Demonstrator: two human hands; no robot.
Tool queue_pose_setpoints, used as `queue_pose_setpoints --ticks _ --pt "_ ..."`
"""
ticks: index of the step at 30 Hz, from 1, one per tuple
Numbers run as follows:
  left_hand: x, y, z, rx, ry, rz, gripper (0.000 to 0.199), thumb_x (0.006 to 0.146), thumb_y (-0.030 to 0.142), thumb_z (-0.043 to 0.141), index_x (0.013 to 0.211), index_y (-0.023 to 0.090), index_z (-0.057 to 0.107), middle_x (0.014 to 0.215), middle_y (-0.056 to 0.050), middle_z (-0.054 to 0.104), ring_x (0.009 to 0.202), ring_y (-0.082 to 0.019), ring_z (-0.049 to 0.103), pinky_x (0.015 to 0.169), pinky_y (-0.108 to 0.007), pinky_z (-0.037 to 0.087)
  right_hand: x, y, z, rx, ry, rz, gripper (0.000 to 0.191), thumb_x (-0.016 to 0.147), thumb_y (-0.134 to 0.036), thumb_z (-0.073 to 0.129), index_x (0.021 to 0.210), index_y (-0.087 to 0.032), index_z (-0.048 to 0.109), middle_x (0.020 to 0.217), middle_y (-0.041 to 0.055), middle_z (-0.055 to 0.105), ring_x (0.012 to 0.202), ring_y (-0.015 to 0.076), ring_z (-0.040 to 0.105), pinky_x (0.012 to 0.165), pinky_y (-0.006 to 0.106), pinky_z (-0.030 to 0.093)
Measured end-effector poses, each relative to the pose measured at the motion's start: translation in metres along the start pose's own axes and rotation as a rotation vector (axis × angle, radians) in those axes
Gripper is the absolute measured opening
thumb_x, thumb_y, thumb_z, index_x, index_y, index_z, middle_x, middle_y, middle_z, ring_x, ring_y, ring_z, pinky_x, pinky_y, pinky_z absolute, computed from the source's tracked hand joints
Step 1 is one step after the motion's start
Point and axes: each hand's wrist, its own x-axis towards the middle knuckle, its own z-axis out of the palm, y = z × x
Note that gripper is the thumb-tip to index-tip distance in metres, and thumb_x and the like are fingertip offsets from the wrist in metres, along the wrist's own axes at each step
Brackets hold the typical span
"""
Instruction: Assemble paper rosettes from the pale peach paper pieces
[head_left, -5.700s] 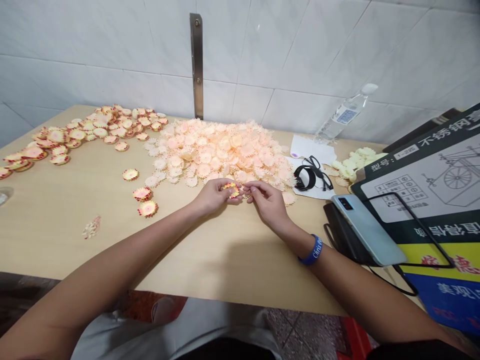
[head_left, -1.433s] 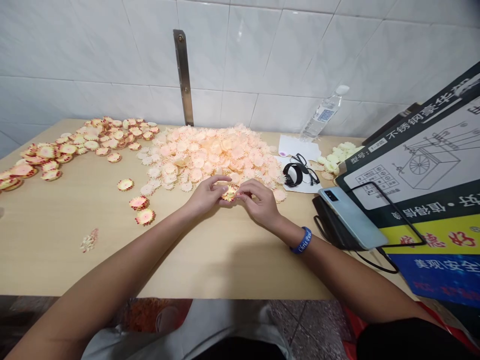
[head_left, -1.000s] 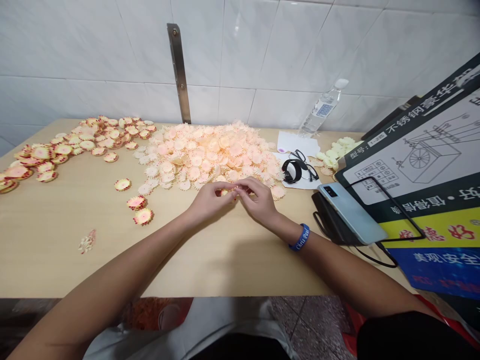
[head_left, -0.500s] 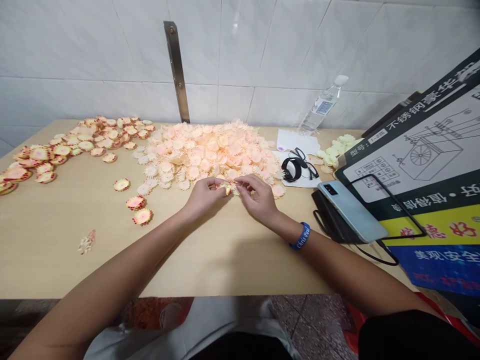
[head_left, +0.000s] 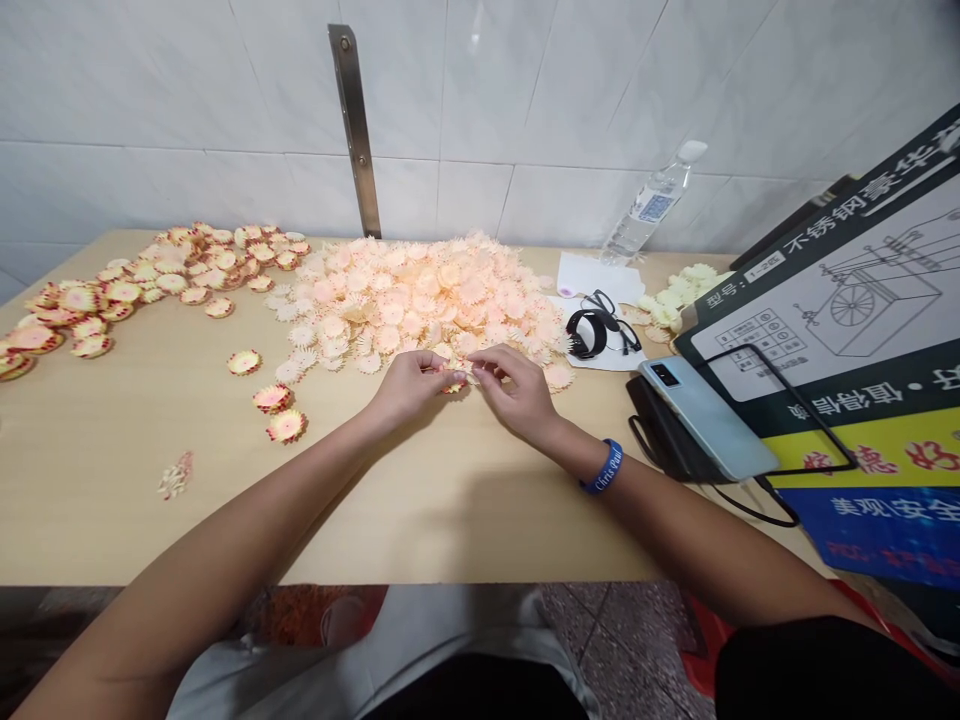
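My left hand and my right hand meet at the table's middle, their fingertips pinching a small layered paper flower. Most of that flower is hidden by my fingers, with only a yellow and red edge showing. Just beyond my hands lies a big heap of pale peach, fringed paper rosettes, its near edge almost touching my fingers. Layered flowers with red and yellow edges are spread at the far left. Several more, like the one nearest my left wrist, lie apart from them.
The pale wooden table stands against a white tiled wall with a metal bracket. On the right are a phone, glasses with a black band, a water bottle, pale yellow rosettes and a printed carton.
My fingers have shifted on the small flower, which is now more covered than before. My hands sit a little closer to the heap, and the view has tilted slightly.
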Motion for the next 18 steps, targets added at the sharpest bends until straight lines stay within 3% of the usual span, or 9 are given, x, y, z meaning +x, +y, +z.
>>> queue_pose_setpoints --ticks 6,12,15,18 --pt "0.0009 -0.0013 -0.0014 0.046 0.008 -0.023 0.037 0.049 0.035 0.083 0.057 0.016 0.053 0.052 0.004 0.049 0.052 -0.008 0.042 0.051 -0.023 0.027 -0.0003 0.0019 -0.0007 0.054 -0.055 -0.041 0.013 0.09 -0.019 0.057 0.099 -0.021 0.067 0.087 0.0052 0.067 0.075 0.0155 0.059 0.061 0.028 0.049" --pt "-0.0006 0.0001 -0.0022 0.061 -0.041 -0.048 0.036 0.049 0.032 0.085 0.055 0.016 0.053 0.051 0.005 0.048 0.049 -0.007 0.042 0.049 -0.023 0.027 -0.0006 0.0054 -0.004 0.11 -0.072 -0.15 0.012 0.09 -0.02 0.059 0.093 -0.023 0.07 0.09 0.0059 0.066 0.078 0.0157 0.062 0.063 0.029 0.052" --pt "-0.0004 -0.0002 -0.0027 0.04 -0.093 -0.057 0.035 0.049 0.032 0.086 0.055 0.015 0.056 0.053 0.002 0.054 0.051 -0.009 0.047 0.05 -0.023 0.031 0.0 0.0076 -0.0054 0.133 -0.069 -0.198 0.014 0.09 -0.017 0.059 0.088 -0.023 0.071 0.088 0.0054 0.065 0.079 0.0156 0.063 0.066 0.03 0.052" --pt "0.0018 -0.0022 -0.0036 -0.133 -0.169 -0.075 0.037 0.052 0.04 0.086 0.061 0.013 0.063 0.061 -0.003 0.063 0.06 -0.012 0.056 0.058 -0.026 0.044 0.0008 0.009 -0.0064 0.144 -0.021 -0.174 0.016 0.088 -0.015 0.059 0.085 -0.024 0.072 0.085 0.0041 0.064 0.078 0.0155 0.062 0.068 0.031 0.052"
